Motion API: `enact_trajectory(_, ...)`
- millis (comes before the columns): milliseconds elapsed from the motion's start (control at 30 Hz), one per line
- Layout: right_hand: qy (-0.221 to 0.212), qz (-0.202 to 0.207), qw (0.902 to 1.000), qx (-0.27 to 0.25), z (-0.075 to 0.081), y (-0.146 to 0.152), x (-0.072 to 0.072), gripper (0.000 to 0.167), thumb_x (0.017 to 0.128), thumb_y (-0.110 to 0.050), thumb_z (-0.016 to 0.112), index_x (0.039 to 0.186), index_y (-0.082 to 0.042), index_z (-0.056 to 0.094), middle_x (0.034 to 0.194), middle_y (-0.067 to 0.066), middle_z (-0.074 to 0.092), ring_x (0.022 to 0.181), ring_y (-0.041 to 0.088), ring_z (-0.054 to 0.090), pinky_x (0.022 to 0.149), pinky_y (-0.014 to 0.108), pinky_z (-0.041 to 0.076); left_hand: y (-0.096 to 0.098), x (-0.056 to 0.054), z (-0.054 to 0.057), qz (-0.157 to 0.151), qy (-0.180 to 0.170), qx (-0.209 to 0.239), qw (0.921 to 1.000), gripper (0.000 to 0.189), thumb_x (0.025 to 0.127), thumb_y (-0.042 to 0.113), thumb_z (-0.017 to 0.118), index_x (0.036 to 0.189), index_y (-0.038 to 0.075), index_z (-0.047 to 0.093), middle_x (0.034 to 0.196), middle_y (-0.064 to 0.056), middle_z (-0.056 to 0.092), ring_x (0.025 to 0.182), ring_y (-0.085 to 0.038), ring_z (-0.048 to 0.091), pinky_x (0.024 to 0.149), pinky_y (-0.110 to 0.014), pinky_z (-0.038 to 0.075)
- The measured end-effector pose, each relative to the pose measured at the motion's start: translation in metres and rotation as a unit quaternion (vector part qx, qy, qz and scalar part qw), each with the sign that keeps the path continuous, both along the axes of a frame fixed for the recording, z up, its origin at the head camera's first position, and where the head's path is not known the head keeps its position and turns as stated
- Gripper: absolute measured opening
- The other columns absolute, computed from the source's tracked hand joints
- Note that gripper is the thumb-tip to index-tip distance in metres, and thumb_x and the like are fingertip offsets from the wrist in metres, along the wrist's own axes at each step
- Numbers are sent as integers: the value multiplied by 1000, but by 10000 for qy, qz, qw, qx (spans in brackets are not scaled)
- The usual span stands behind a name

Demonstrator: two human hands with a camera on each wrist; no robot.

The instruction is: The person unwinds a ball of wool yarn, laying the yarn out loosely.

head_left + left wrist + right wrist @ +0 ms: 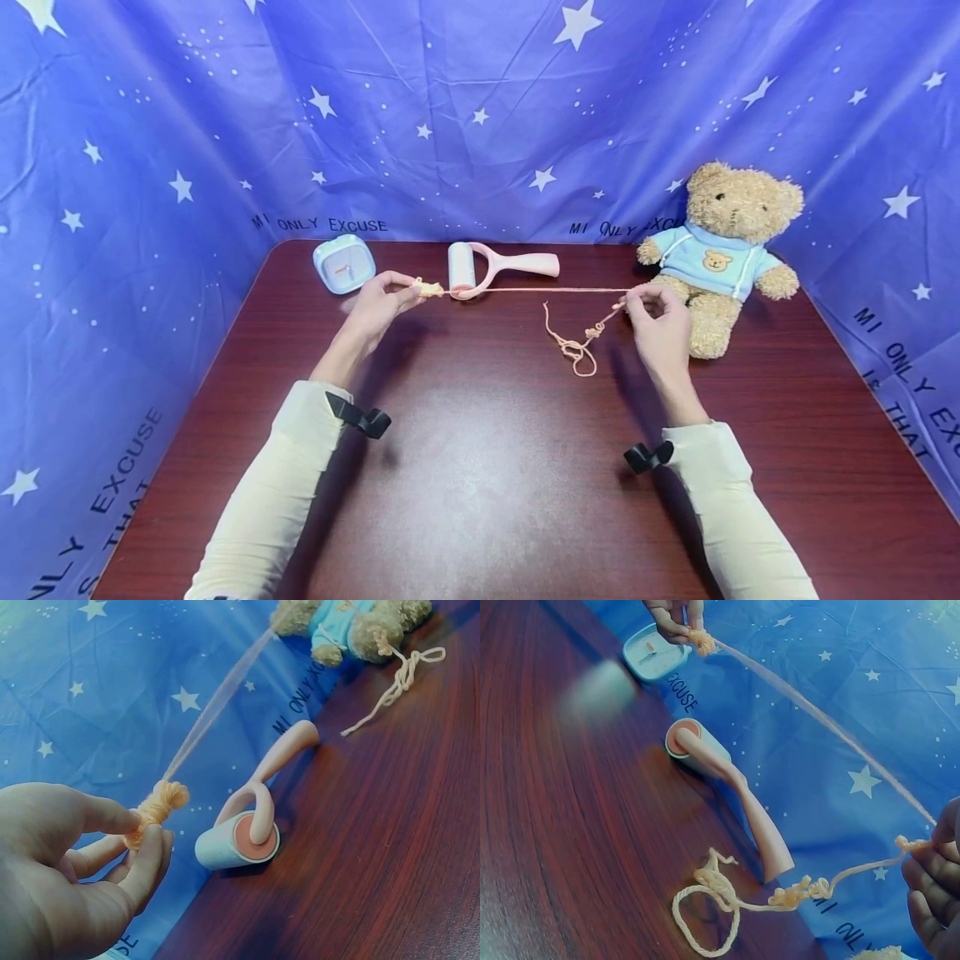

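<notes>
While the left-hand grip (375, 312) pinches a small, yellow-orange bundle of soft yarn (157, 814), the right-hand grip (660, 321) pinches the thin, peach-coloured strands (555, 289) that run from it, above the dark reddish, wood-grained tabletop (487, 458). The work looks only partway along: the span between the two is drawn out straight, but the pale peach tail (791, 895) trailing from the right is knotted and looped, seemingly left undealt with.

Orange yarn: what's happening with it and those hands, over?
Left hand pinching the bundled end, right hand pinching farther along. Yarn taut between them, knotted tail trailing from the right. Lint roller nearby, apparently clear.
</notes>
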State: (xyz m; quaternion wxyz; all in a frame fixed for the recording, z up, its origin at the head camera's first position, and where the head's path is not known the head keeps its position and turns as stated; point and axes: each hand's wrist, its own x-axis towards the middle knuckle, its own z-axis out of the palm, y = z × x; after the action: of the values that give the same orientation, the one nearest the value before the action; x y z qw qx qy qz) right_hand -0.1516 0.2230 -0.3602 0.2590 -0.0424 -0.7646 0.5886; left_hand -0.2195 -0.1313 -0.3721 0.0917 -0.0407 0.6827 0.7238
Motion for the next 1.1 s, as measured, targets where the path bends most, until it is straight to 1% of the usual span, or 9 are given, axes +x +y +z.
enact_trajectory(100, -23, -137, 9999, 19, 0, 3, 0, 14, 89, 0, 59, 94, 13, 61, 77, -1, 66, 67, 3, 59, 60, 8, 48, 0, 0, 1, -2, -3, 75, 10000, 11, 93, -8, 52, 100, 1, 49, 99, -8, 54, 83, -6, 63, 94, -23, 54)
enact_trajectory(200, -55, -289, 9996, -2, 0, 5, -1, 14, 88, -1, 59, 94, 12, 61, 80, -1, 65, 68, 2, 58, 61, 9, 48, 0, 1, 2, 2, 1, 112, 9999, 11, 92, -8, 51, 100, 0, 49, 100, -10, 53, 83, -6, 63, 94, -23, 54)
enact_trajectory(367, -152, -534, 9985, 8, 0, 8, 0, 8, 87, -2, 59, 90, 3, 64, 78, -12, 61, 69, 0, 55, 63, 10, 45, 0, -1, 2, 20, -28, 132, 9999, 11, 93, -7, 51, 101, -1, 49, 100, -10, 53, 83, -7, 64, 94, -24, 54)
enact_trajectory(533, -336, -622, 9975, 31, -1, 15, 2, 13, 87, -5, 58, 93, 6, 63, 73, -17, 58, 67, -2, 54, 63, 9, 44, -1, -1, 3, 110, -24, 149, 9998, 10, 93, -6, 52, 101, 0, 49, 101, -9, 53, 83, -7, 64, 95, -25, 54)
enact_trajectory(633, -511, -723, 9961, 36, -2, 19, 5, 19, 88, -7, 59, 97, 9, 62, 70, -18, 58, 66, -2, 54, 61, 9, 44, -1, 0, 4, 203, -15, 152, 9997, 10, 93, -6, 52, 101, 1, 50, 99, -8, 53, 82, -6, 63, 98, -29, 52)
enact_trajectory(767, -585, -856, 9946, -7, -17, 33, -1, 16, 89, -9, 60, 97, 4, 63, 70, -18, 58, 65, -3, 55, 58, 10, 44, 0, 1, 5, 260, -5, 165, 9995, 10, 93, -5, 53, 100, 2, 50, 97, -8, 54, 80, -5, 63, 103, -35, 49)
enact_trajectory(867, -583, -959, 9937, 29, -28, 44, -7, 10, 89, -12, 60, 93, -4, 65, 70, -20, 58, 65, -4, 54, 58, 10, 43, 0, 1, 4, 278, 2, 170, 9995, 10, 93, -6, 53, 98, 2, 50, 97, -7, 54, 80, -6, 63, 100, -31, 51)
enact_trajectory(967, -601, -1082, 9922, 139, -29, 48, -5, 8, 89, -14, 61, 93, -8, 66, 69, -21, 59, 64, -5, 55, 58, 10, 43, -1, 0, 3, 294, -2, 170, 9994, 10, 93, -6, 54, 98, 2, 51, 97, -7, 55, 80, -6, 64, 95, -25, 54)
enact_trajectory(1100, -577, -1251, 9898, 351, -29, 52, -4, 8, 89, -17, 61, 92, -11, 66, 67, -26, 59, 63, -6, 56, 58, 9, 42, -1, 0, 3, 258, -14, 170, 9995, 11, 93, -5, 53, 98, 3, 50, 97, -7, 54, 80, -5, 64, 96, -26, 53)
